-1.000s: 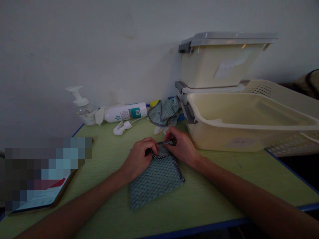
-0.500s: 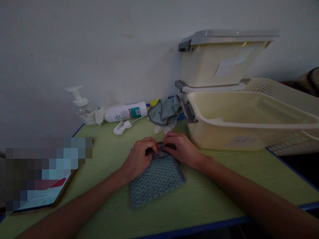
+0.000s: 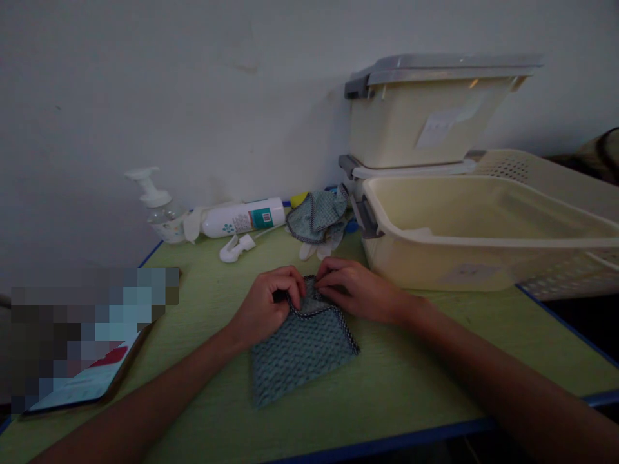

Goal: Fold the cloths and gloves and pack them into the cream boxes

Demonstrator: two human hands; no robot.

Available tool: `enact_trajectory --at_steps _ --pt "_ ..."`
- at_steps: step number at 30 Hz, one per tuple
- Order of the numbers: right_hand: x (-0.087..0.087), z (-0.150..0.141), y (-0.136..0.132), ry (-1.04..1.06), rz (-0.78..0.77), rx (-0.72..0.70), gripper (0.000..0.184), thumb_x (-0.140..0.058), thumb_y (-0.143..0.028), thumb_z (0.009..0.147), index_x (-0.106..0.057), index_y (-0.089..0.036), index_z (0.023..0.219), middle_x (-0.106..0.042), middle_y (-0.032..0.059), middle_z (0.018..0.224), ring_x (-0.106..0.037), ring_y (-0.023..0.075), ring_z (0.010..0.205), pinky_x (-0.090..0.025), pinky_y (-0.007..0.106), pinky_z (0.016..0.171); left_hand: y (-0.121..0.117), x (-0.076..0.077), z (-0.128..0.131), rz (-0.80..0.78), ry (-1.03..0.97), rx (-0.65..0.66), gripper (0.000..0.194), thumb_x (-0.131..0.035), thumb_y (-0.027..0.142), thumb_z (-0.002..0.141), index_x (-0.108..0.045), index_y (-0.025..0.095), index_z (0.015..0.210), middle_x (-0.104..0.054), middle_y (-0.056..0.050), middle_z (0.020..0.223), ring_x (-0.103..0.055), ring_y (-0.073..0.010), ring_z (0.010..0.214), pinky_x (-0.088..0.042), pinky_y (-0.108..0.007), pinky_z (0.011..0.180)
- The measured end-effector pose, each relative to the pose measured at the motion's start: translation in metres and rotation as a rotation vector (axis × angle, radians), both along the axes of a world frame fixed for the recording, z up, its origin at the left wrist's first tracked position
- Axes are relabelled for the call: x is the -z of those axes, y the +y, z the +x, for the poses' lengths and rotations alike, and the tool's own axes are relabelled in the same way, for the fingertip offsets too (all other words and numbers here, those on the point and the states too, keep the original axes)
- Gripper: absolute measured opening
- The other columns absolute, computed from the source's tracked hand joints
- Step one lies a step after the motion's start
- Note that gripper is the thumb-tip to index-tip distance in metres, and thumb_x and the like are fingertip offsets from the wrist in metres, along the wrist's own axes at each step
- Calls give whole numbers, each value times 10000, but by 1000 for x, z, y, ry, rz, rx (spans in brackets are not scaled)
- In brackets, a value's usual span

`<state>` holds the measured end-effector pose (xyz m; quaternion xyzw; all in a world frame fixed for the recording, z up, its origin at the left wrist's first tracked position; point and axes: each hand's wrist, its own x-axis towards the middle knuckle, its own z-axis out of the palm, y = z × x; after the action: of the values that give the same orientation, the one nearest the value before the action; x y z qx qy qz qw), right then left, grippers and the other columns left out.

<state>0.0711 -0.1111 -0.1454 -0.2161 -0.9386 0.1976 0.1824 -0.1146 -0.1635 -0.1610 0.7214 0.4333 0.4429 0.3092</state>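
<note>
A folded grey-blue cleaning cloth [image 3: 302, 354] with a textured weave and black-and-white edging lies on the green table [image 3: 411, 393]. My left hand [image 3: 268, 303] pinches its far edge from the left, fingers curled over the trim. From the right, my right hand [image 3: 355, 287] grips the same far edge, thumb and fingertips pressed together. Between the two hands the edge sags open, showing the cloth's inner side. My fingers hide part of the trim. Behind them, a second crumpled cloth [image 3: 316, 216] of the same kind rests near the wall.
A white bottle [image 3: 244, 218] lies at the back, with a white spray nozzle [image 3: 236, 247] before it. Left of it stands a pump bottle [image 3: 158, 212]. An open cream bin [image 3: 435, 258] and a lidded box [image 3: 411, 122] occupy the right. A partly blurred tablet-like device [image 3: 97, 380] is at left.
My right hand has shifted slightly, its fingers moving inward and down along the cloth's far edge. The edge between my hands now gapes a little wider. My left hand has barely moved.
</note>
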Motion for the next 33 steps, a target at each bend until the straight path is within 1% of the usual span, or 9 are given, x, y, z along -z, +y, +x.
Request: enact_trajectory --at_steps 4,9,12,15,17,19,23,29,33 --pt "4 -1 1 18 -14 11 153 -549 -169 861 -683 -123 801 -585 49 811 -567 135 753 -457 271 706 0 0 -1 7 -59 24 234 -360 7 455 -525 173 453 -551 3 627 -535 -121 627 -402 -244 591" --pt "7 -3 2 26 -16 23 58 -648 -122 777 -692 -127 814 -585 49 821 -574 145 782 -459 268 711 1 1 0 10 -54 24 198 -430 7 560 -535 172 527 -547 6 630 -531 -121 630 -408 -247 601" --pt "9 -3 3 47 -38 49 92 -639 -58 755 -682 -136 778 -584 41 826 -577 143 788 -457 262 715 1 4 1 -35 -27 -55 155 -503 61 654 -569 178 731 -588 -1 734 -567 -142 731 -445 -281 702" --pt "10 -2 5 68 -72 44 139 -608 -10 746 -665 -136 751 -589 41 839 -577 141 794 -454 265 726 1 7 3 -5 -61 -159 301 -575 96 681 -503 196 956 -591 -34 995 -559 -172 985 -424 -348 898" --pt "11 -2 6 75 -83 31 165 -588 9 747 -658 -140 736 -591 39 845 -576 140 799 -452 268 735 0 7 4 87 -16 -222 318 -608 89 677 -489 204 949 -556 -42 1064 -522 -182 1059 -406 -369 938" --pt "11 -1 7 71 -81 24 198 -566 31 745 -652 -145 718 -589 38 853 -575 140 809 -451 267 741 -2 5 5 165 110 -257 230 -620 66 676 -529 196 844 -544 -28 994 -533 -179 1000 -432 -350 899" --pt "9 -1 7 61 -78 9 240 -532 65 741 -648 -140 704 -587 40 855 -576 140 820 -450 262 742 -6 2 6 192 317 -174 137 -582 44 732 -596 180 730 -528 -11 861 -560 -149 847 -477 -293 798" --pt "9 0 9 75 -82 2 243 -495 16 795 -670 -148 758 -609 48 874 -585 141 826 -453 278 762 -9 4 8 142 452 -51 167 -489 104 832 -612 171 922 -578 -55 988 -573 -178 941 -472 -331 877" --pt "7 1 10 75 -122 77 236 -483 8 800 -669 -137 806 -654 59 871 -603 149 822 -453 288 769 -15 5 9 157 601 -38 241 -462 197 865 -555 147 1082 -552 -103 1125 -537 -223 1047 -442 -398 949"
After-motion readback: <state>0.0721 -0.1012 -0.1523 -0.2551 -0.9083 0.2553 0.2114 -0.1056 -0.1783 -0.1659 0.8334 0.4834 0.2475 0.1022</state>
